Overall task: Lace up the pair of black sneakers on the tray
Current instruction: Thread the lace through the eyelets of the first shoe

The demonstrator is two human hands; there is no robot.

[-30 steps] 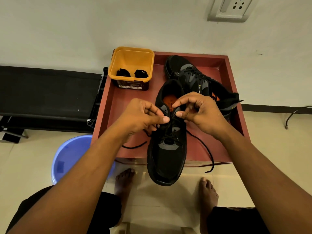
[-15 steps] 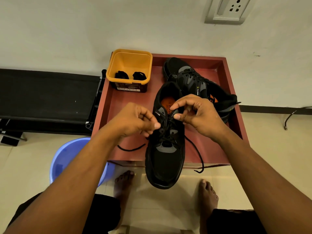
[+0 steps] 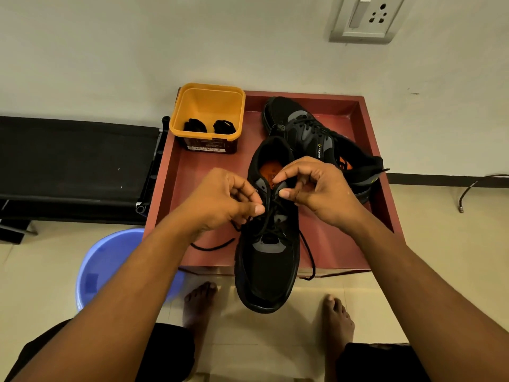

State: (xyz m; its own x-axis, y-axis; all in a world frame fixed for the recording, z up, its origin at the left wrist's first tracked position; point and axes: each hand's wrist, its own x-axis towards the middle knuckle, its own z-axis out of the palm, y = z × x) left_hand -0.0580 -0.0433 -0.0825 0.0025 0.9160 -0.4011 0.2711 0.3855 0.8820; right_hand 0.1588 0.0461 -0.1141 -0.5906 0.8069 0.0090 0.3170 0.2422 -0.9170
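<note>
Little has shifted: the left hand and right hand still pinch the black lace over the near sneaker — toe overhanging the near edge of the tray — while the other sneaker lies far right.

The red tray bears a yellow tub, far sneaker and overhanging near sneaker
</note>
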